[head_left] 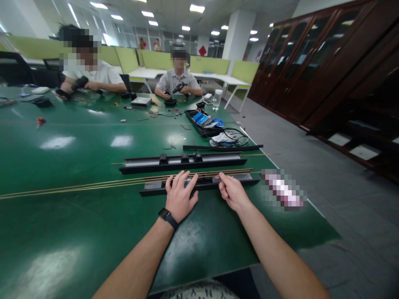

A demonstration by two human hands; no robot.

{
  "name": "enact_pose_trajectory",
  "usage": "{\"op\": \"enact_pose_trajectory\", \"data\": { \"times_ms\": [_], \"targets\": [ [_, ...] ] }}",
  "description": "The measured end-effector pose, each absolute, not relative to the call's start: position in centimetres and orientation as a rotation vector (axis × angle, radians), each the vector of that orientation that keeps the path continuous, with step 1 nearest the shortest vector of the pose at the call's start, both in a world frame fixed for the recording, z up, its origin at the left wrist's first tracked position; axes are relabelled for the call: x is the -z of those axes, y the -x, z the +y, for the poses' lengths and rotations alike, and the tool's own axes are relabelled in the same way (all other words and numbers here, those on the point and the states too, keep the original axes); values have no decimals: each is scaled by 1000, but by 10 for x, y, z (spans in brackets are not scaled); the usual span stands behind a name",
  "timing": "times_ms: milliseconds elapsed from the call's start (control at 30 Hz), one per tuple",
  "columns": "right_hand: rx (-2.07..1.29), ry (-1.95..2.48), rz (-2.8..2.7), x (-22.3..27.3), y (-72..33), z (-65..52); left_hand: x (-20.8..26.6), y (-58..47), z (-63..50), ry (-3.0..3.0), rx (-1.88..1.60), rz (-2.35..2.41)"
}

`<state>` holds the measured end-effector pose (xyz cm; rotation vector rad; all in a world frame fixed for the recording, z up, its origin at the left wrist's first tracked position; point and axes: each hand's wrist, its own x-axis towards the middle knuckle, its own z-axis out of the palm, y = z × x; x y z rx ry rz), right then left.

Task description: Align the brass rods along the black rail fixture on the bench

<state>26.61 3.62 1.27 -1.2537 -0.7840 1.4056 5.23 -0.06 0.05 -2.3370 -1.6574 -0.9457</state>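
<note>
Black tray (196, 126) on a green table (93, 232) holds bright blue items (204, 119) | Slender golden rods (237, 170), straight and shiny, stretch along the nearer black rail (152, 192) and beyond its left end | Left hand (181, 197) rests over them, fingers spread; right hand (232, 192) pinches them, fingers curled

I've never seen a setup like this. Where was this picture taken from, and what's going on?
There is no machine here, just someone's two bare hands. The camera sits on that person's head, looking forward and down. The left hand is spread over thin gold-coloured rods and a black channel on a green table. The right hand is curled, fingertips at the rods; whether it pinches one is hard to tell. Beyond lies a second black channel. Two other people sit across the table.
</note>
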Motion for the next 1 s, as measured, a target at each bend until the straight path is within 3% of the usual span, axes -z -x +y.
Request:
{"op": "enact_pose_trajectory", "data": {
  "times_ms": [533, 1000],
  "targets": [
    [-1214, 1291, -643, -17, -253, 35, 2, -50, -1, 2371, 1069, -1619],
    [-1316, 1301, -694, -22, -234, 31, 3, -49, 0, 2361, 1111, -1585]
  ]
}}
